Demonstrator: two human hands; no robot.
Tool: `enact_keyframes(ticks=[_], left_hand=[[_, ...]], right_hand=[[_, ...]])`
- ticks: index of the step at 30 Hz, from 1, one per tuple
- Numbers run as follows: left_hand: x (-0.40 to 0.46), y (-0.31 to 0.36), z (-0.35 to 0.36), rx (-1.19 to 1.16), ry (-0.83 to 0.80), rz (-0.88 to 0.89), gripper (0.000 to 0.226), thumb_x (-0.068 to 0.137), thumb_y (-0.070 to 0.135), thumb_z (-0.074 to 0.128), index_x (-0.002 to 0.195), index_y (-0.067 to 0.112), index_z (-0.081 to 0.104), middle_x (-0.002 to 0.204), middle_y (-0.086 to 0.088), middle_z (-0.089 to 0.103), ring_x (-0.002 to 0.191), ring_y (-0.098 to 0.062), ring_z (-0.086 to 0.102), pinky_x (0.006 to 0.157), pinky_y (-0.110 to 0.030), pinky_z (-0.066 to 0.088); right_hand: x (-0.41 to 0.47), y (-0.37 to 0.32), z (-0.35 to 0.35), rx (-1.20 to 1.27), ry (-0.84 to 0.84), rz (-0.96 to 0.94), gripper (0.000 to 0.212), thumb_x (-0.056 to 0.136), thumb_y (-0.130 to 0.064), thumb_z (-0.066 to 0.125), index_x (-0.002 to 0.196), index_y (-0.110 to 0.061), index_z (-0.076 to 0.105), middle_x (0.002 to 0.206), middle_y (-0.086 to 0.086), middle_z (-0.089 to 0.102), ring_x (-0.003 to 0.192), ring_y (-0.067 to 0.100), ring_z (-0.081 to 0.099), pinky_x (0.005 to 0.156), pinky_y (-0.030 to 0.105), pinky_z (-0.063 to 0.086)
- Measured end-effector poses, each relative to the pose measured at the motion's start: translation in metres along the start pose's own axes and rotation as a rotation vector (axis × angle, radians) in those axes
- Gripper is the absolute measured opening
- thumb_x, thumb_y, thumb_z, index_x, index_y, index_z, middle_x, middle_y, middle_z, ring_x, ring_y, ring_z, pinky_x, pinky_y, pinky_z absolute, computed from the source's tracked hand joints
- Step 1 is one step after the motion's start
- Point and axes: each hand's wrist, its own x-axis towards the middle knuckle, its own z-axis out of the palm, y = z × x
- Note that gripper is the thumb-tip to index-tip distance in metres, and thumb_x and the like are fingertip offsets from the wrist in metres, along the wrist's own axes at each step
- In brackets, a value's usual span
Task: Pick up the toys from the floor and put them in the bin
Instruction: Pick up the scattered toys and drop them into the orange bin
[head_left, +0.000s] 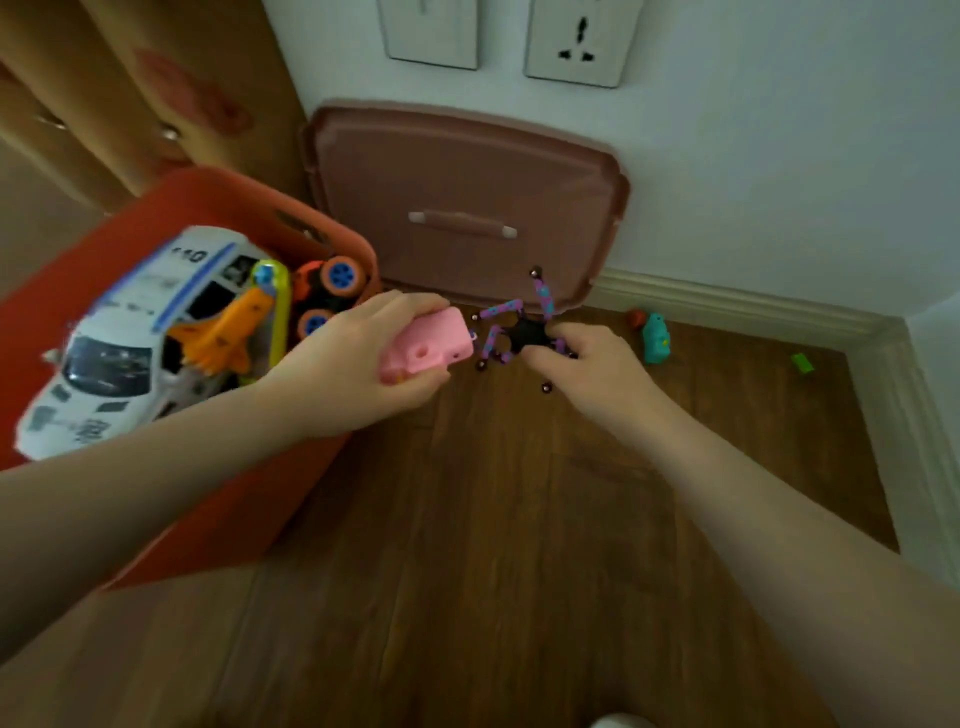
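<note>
Left hand (358, 358): closed around a pink block-shaped toy (426, 345), its long axis running from my palm out toward the right hand; what it depicts I cannot make out. Item held off the floor, just beside the near right corner of the bin.

Right hand (587, 374): fingers pinched narrow on the black hub of a spider-like fidget toy (524, 330) with purple jointed legs and dark ball ends. Legs splay toward the left hand and up toward the wall. Whether it has left the floor, I cannot tell; my fingers hide the underside.

Red bin (218, 514): directly left of the left hand, well left of the right. Contents: white police car (135, 338), orange plane (228, 332), orange monster truck with blue hubs (327, 291). I judge the left hand nearer, so the pink toy drops first with a short leftward swing.

Beyond the right hand, on the floor: teal figure (655, 338) touching a small red piece (635, 318), too blurred to name; further right, a green block (802, 362).

Behind both hands: brown lid (462, 171) leaning on the wall.
</note>
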Motion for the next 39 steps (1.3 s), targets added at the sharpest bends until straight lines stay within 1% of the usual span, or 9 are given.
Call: enact_keyframes(ticks=[5, 9, 15, 19, 22, 25, 29, 36, 39], left_hand=[[-0.050, -0.065, -0.038, 0.164, 0.111, 0.027, 0.063, 0.073, 0.043, 0.046, 0.123, 0.005, 0.054, 0.107, -0.014, 0.061, 0.099, -0.027, 0.052, 0.086, -0.028, 0.035], [-0.069, -0.102, -0.057, 0.132, 0.232, -0.146, 0.069, 0.069, 0.043, 0.043, 0.128, 0.009, 0.050, 0.114, -0.016, 0.057, 0.104, -0.036, 0.053, 0.085, -0.040, 0.041], [-0.118, -0.167, -0.073, 0.070, 0.315, -0.768, 0.055, 0.089, 0.032, 0.048, 0.138, 0.009, 0.035, 0.134, -0.017, 0.042, 0.120, -0.037, 0.044, 0.092, -0.045, 0.039], [-0.146, -0.197, -0.068, 0.001, 0.106, -1.060, 0.043, 0.097, 0.033, 0.034, 0.119, -0.003, 0.043, 0.124, -0.028, 0.050, 0.109, -0.043, 0.050, 0.078, -0.040, 0.038], [-0.145, -0.206, -0.072, -0.095, 0.035, -1.046, 0.049, 0.097, 0.034, 0.032, 0.132, 0.000, 0.037, 0.139, -0.026, 0.038, 0.126, -0.042, 0.037, 0.097, -0.044, 0.034], [-0.145, -0.208, -0.082, -0.393, 0.284, -0.968, 0.048, 0.095, 0.019, 0.035, 0.143, 0.018, 0.032, 0.150, -0.009, 0.029, 0.137, -0.028, 0.029, 0.113, -0.039, 0.025], [-0.161, -0.218, -0.090, -0.759, 0.682, -0.873, 0.036, 0.088, 0.008, 0.037, 0.101, 0.030, 0.062, 0.118, 0.002, 0.060, 0.110, -0.016, 0.056, 0.095, -0.037, 0.046], [-0.175, -0.216, -0.094, -0.751, 0.732, -0.792, 0.029, 0.096, 0.019, 0.034, 0.090, 0.031, 0.060, 0.104, 0.006, 0.062, 0.103, -0.013, 0.058, 0.093, -0.039, 0.048], [-0.174, -0.211, -0.092, -0.630, 0.671, -0.764, 0.029, 0.098, 0.022, 0.033, 0.101, 0.026, 0.061, 0.107, 0.010, 0.060, 0.104, -0.009, 0.054, 0.092, -0.031, 0.044]], right_hand=[[0.024, -0.082, 0.049, 0.309, -0.065, 0.101, 0.019, 0.092, -0.030, 0.052, 0.075, -0.023, 0.058, 0.037, -0.014, 0.044, 0.032, -0.003, 0.041, 0.041, 0.014, 0.027], [0.046, -0.127, 0.082, 0.301, -0.044, 0.108, 0.026, 0.092, -0.033, 0.052, 0.070, -0.020, 0.058, 0.052, -0.007, 0.042, 0.040, 0.003, 0.040, 0.042, 0.018, 0.027], [0.064, -0.170, 0.141, 0.035, -0.156, -0.117, 0.032, 0.090, -0.034, 0.057, 0.061, -0.021, 0.051, 0.046, -0.012, 0.048, 0.045, 0.001, 0.045, 0.048, 0.025, 0.028], [0.068, -0.197, 0.175, -0.307, -0.160, -0.345, 0.025, 0.090, -0.036, 0.056, 0.103, -0.016, 0.065, 0.084, -0.002, 0.060, 0.083, 0.017, 0.056, 0.065, 0.031, 0.037], [0.067, -0.212, 0.204, -0.493, -0.215, -0.540, 0.027, 0.089, -0.031, 0.055, 0.111, -0.015, 0.061, 0.089, 0.001, 0.056, 0.089, 0.021, 0.055, 0.067, 0.031, 0.039], [0.066, -0.225, 0.224, -0.641, -0.238, -0.654, 0.029, 0.093, -0.026, 0.047, 0.118, -0.017, 0.056, 0.108, 0.008, 0.055, 0.100, 0.026, 0.053, 0.074, 0.035, 0.045], [0.073, -0.248, 0.240, -0.722, -0.131, -0.800, 0.027, 0.095, -0.013, 0.044, 0.120, -0.011, 0.054, 0.110, 0.012, 0.052, 0.097, 0.027, 0.053, 0.071, 0.037, 0.046], [0.059, -0.249, 0.274, -0.883, -0.388, -1.288, 0.037, 0.080, -0.002, 0.036, 0.095, -0.008, 0.069, 0.093, 0.019, 0.062, 0.076, 0.033, 0.059, 0.056, 0.036, 0.044], [0.054, -0.234, 0.286, -1.085, -0.590, -1.248, 0.048, 0.090, -0.016, 0.032, 0.133, -0.027, 0.051, 0.132, 0.010, 0.051, 0.125, 0.029, 0.044, 0.100, 0.043, 0.035]])
